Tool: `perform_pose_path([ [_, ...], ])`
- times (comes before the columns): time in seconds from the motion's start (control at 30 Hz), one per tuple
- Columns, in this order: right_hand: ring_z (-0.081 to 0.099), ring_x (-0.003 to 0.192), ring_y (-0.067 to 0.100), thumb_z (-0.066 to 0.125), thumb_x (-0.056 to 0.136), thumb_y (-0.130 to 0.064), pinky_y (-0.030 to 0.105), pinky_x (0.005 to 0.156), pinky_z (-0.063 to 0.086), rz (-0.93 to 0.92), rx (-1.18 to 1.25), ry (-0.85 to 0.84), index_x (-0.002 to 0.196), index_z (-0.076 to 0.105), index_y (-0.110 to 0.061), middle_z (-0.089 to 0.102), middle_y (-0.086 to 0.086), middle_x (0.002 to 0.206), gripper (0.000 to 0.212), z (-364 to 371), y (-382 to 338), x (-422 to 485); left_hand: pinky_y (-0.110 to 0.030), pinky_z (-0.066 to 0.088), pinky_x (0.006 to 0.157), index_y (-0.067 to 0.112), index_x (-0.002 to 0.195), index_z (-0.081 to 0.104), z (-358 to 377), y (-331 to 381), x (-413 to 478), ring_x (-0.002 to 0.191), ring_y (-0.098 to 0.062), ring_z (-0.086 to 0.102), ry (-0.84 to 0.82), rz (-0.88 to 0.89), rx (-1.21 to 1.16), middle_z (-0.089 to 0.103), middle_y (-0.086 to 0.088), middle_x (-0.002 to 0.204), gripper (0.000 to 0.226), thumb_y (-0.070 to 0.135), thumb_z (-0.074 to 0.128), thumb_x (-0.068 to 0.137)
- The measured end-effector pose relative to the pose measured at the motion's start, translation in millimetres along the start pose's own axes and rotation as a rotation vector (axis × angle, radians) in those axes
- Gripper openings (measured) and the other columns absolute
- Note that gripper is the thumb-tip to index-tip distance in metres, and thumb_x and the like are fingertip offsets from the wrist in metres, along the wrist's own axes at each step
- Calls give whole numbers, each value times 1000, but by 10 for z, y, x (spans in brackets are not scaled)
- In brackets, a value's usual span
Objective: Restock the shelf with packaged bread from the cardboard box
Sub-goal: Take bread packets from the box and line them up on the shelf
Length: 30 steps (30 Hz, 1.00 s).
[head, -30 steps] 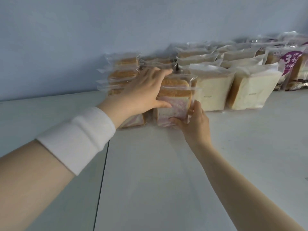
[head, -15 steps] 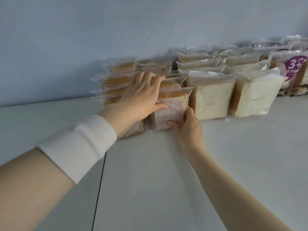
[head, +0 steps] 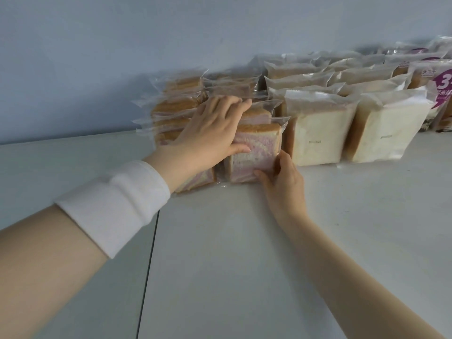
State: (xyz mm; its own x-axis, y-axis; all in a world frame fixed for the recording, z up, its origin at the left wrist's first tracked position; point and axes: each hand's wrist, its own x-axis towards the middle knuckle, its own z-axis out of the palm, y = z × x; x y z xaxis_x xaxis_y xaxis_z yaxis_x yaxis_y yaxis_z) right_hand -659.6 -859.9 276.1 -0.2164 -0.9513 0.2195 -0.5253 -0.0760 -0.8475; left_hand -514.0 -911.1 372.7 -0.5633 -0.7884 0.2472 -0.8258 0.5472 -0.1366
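Over the last second the pink-swirl bread packet (head: 254, 157) has gone from being propped up on the right hand's fingers to standing on its bottom edge on the white shelf (head: 220, 253), at centre frame. It is the front packet of a column of clear-wrapped packets (head: 181, 106) that runs back toward the wall (head: 122, 45). The left hand (head: 215, 133), with a white wristband (head: 115, 204) on its wrist, lies flat across the tops of the front packets, fingers straight and thumb pressed on the front face. The right hand (head: 281, 177) has slid from beneath the packet to its lower right corner, which it pinches between thumb and fingers. The packet sits just beside the white bread packs (head: 318, 138) to its right; purple-labelled packs (head: 442, 91) stand at the far right edge. This packet looks placed and is only being squared up, so letting go and fetching another seems next. The cardboard box is out of view.
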Motion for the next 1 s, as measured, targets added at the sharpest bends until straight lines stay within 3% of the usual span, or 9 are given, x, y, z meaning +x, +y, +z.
perform_pose_path([
  [0.13,55,99,31,66,83,-14,16,66,26,21,0,47,116,51,2,60,19,113,40,38,-38,58,-43,23,113,7,147,18,71,-2,30,135,-31,28,21,-6,11,31,-13,145,89,53,55,80],
  [0.27,55,110,30,64,82,-8,25,78,36,51,7,26,129,43,-2,58,16,124,52,23,-92,35,-57,4,116,7,148,7,10,-30,-48,145,-33,10,51,14,68,14,-17,155,101,67,39,73],
  [0.37,51,121,27,62,83,-5,31,97,41,65,50,13,140,32,-10,52,11,135,65,-8,-167,-7,-57,3,114,-1,145,15,-46,-45,-300,143,-39,14,393,-132,-114,17,-24,153,105,73,40,75],
  [0.47,47,126,27,59,84,-8,39,104,40,79,67,14,144,27,-13,48,9,140,68,-31,-190,-59,-40,8,118,-12,141,12,109,-31,-703,142,-40,14,774,-523,-525,15,-29,150,98,52,57,82],
  [0.53,46,128,24,60,85,-11,40,106,39,87,86,9,145,25,-14,46,8,142,70,-36,-193,-91,-30,3,119,-9,143,-1,284,-45,-892,145,-31,6,738,-745,-789,4,-25,153,102,42,63,81],
  [0.63,47,128,21,64,83,-15,37,106,39,81,92,8,145,26,-15,46,5,142,72,-23,-200,-105,-34,6,120,0,145,-9,501,-128,-939,146,-20,3,556,-855,-1065,-1,-16,157,96,22,63,86],
  [0.73,52,118,23,65,84,-13,29,94,41,84,78,16,140,33,-15,53,5,133,65,-9,-205,-60,-22,19,116,0,146,1,599,-246,-848,146,-22,14,511,-739,-1186,11,-16,156,81,8,57,89],
  [0.83,55,108,25,64,84,-12,25,82,38,88,71,21,134,38,-14,58,7,124,57,5,-186,-16,-26,20,117,2,146,5,653,-327,-759,144,-19,18,460,-636,-1200,16,-13,155,70,0,49,92],
  [1.0,56,105,25,61,85,-11,19,77,35,101,77,38,136,34,-14,57,8,125,58,77,-155,-1,7,23,94,-1,144,-1,682,-366,-724,120,27,21,398,-530,-1220,12,12,142,66,-5,42,94],
])
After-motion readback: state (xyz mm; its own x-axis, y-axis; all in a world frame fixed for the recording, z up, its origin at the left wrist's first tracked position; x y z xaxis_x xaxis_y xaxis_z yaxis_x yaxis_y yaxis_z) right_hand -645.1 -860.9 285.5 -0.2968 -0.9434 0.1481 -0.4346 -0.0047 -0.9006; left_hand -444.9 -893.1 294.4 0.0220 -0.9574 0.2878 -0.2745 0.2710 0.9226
